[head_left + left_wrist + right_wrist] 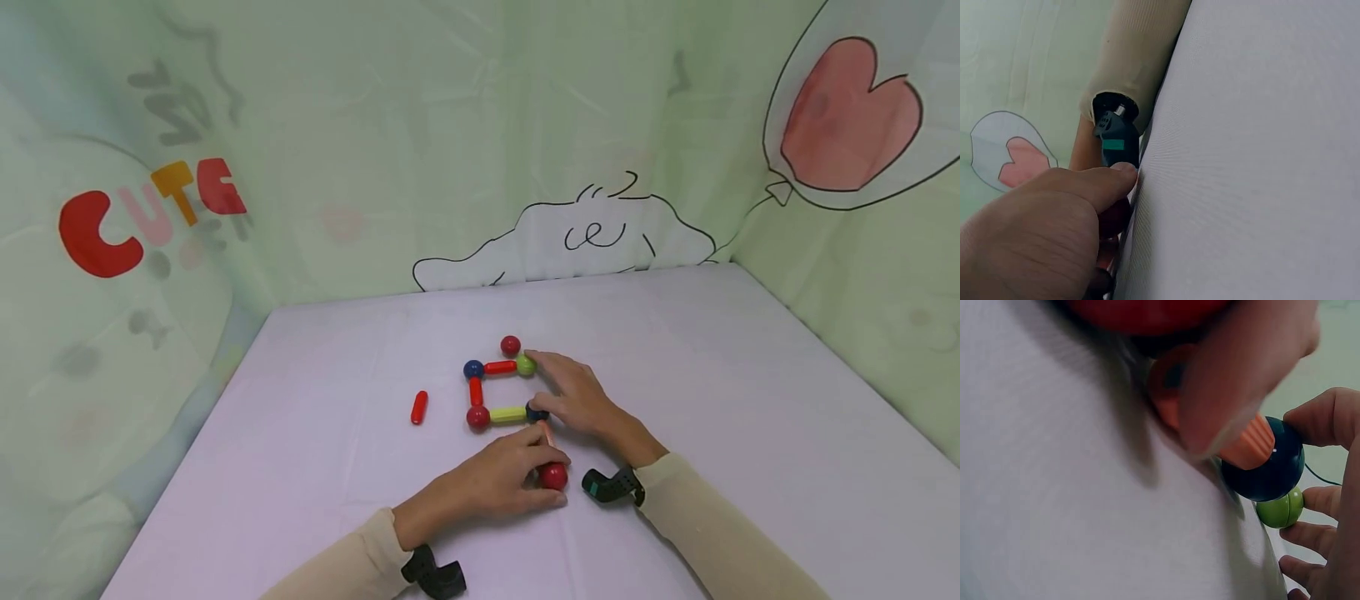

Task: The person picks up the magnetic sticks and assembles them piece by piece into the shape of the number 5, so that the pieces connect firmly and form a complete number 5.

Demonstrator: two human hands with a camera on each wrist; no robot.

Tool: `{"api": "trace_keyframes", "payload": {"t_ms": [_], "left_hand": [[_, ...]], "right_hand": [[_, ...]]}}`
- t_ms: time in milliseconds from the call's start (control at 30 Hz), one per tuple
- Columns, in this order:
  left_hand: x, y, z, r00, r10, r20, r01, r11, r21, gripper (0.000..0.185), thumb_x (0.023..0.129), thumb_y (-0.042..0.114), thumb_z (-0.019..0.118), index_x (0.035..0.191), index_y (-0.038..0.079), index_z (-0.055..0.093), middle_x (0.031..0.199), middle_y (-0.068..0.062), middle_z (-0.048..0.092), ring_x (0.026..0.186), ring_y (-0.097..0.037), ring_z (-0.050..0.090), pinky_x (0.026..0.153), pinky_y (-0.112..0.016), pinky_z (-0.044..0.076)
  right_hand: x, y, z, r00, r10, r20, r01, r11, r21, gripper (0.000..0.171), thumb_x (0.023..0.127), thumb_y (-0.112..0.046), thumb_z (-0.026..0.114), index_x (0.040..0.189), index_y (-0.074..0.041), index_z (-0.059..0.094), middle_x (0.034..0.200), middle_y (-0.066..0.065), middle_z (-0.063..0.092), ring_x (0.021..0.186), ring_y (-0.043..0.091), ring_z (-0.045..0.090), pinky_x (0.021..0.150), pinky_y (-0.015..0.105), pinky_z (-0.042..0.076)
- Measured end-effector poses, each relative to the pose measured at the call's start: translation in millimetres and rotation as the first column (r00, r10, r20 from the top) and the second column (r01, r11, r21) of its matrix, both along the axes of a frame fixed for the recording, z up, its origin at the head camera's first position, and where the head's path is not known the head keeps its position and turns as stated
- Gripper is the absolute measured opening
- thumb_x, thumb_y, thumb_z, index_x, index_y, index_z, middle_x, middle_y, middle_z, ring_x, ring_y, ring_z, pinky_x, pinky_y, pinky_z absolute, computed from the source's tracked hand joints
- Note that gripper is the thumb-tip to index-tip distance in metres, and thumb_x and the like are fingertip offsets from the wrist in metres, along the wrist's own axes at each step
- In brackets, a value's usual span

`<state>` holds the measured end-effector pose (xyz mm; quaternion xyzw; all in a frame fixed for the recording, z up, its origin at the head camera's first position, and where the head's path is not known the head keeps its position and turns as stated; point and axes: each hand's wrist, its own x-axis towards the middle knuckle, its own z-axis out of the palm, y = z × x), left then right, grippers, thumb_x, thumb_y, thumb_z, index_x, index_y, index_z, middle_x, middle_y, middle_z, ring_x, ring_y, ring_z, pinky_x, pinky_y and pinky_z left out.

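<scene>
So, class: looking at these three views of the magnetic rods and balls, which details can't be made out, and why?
- Head view: most of the orange rod is covered by the left hand.
- Left wrist view: the left hand fills the corner; the toys barely show.
- Right wrist view: a blurred finger covers most of the orange rod next to the dark blue ball.

loose rod (418,407) – left of frame (501,392) | lone ball (510,345) – behind it
</scene>
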<state>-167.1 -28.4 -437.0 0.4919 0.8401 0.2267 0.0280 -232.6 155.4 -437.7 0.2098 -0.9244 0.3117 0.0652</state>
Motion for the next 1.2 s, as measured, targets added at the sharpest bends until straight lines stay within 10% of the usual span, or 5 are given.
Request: {"api": "trace_keyframes", "payload": {"t_ms": [400, 1200], "left_hand": [[1.6, -0.9, -3.5, 0.975, 0.064, -0.211, -0.099, 0.982, -0.159, 0.047, 0.091, 0.056, 0.047, 0.129, 0.029, 0.048, 0.110, 0.010, 0.055, 0.097, -0.005, 0.052, 0.083, -0.029, 0.046], [2.8, -0.7, 0.5, 0.982, 0.107, -0.153, -0.124, 0.987, -0.104, 0.043, 0.088, 0.048, 0.059, 0.124, 0.028, 0.049, 0.105, 0.014, 0.051, 0.095, 0.000, 0.045, 0.082, -0.025, 0.043]], "right_hand": [[0.4, -1.5, -1.0, 1.000, 0.001, 0.014, -0.001, 1.000, 0.021, 0.066, 0.083, -0.024, 0.059, 0.144, -0.011, 0.037, 0.145, 0.008, 0.041, 0.135, 0.032, 0.033, 0.104, 0.062, 0.019], [0.7, 0.2, -1.0, 1.000, -0.015, 0.024, 0.015, 1.000, 0.014, 0.066, 0.082, -0.025, 0.061, 0.143, -0.014, 0.038, 0.145, 0.007, 0.041, 0.136, 0.030, 0.031, 0.105, 0.061, 0.018]]}}
